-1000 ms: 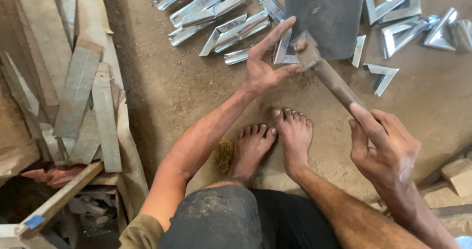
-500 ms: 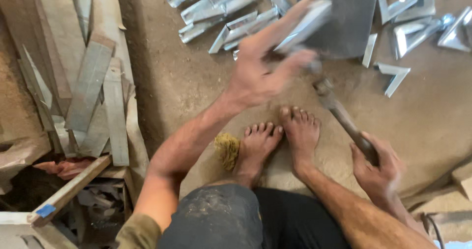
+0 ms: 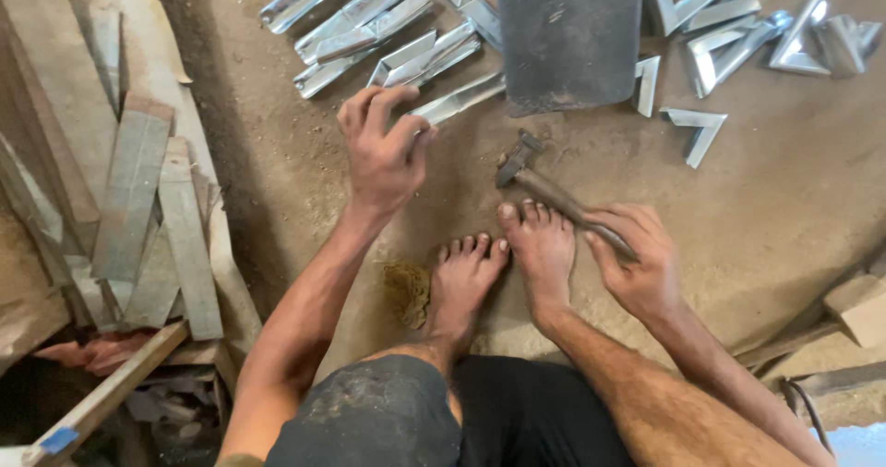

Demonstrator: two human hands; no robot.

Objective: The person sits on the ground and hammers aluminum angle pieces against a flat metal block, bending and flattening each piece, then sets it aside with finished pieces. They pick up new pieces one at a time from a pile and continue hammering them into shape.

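While the person sits on the dirt floor [image 3: 277, 162], the right hand [image 3: 637, 264] has its fingers [image 3: 614, 220] curled tight around the wooden handle of a hammer [image 3: 554, 190]. Its dark metal head pokes out past those fingers and rests on the ground, just beside the toes of the right foot [image 3: 544, 245]. The left hand [image 3: 383, 153] sits over a shiny bent metal strip [image 3: 457, 100]. Its fingers are bent and close together, and the tips touch the near end of the strip. I cannot tell if they really pinch it. More shiny strips [image 3: 360, 24] lie in a pile just beyond those fingers. A flat dark metal plate [image 3: 568, 33] lies past the hammer head. Old wooden boards [image 3: 138, 199] lie well off to the left of the left hand.
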